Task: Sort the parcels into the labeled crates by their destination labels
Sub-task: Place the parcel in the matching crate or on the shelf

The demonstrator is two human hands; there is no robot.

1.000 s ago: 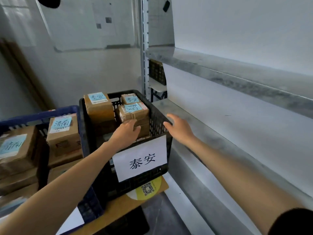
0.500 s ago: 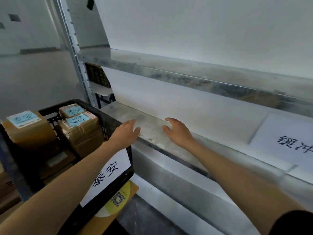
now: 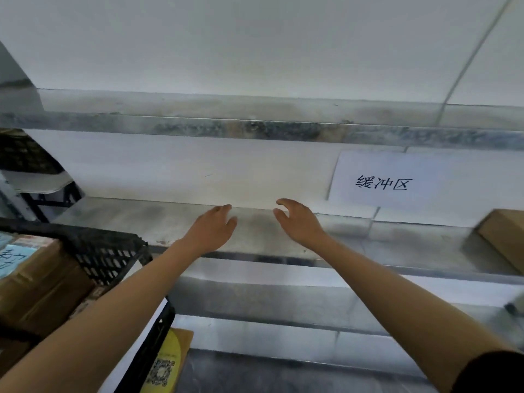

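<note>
Meanwhile, the view had swung to the right since half a second earlier. The black crate (image 3: pixel 107 251) had slid to the lower-left corner. The paper sign (image 3: pixel 397 180) reading 缓冲区 now showed whole against the back wall of the metal shelf (image 3: pixel 136 219). A brown parcel (image 3: pixel 507 236) had come into sight at the shelf's right end, cut by the frame edge.

The left hand (image 3: pixel 211 231), earlier at the crate's rim, had joined the right hand (image 3: pixel 297 222) over the middle of the shelf. They were side by side and apart, palms down, fingers loosely spread and curved, gripping nothing. Whether they touched the metal could not be told.

The brown parcel lay flat with one corner toward the hands, its visible long edge running down to the right. In the crate a taped parcel (image 3: pixel 37 279) lay flat with its blue label (image 3: pixel 14 258) facing up. Its full length was cropped, so its long axis could not be told.
</note>
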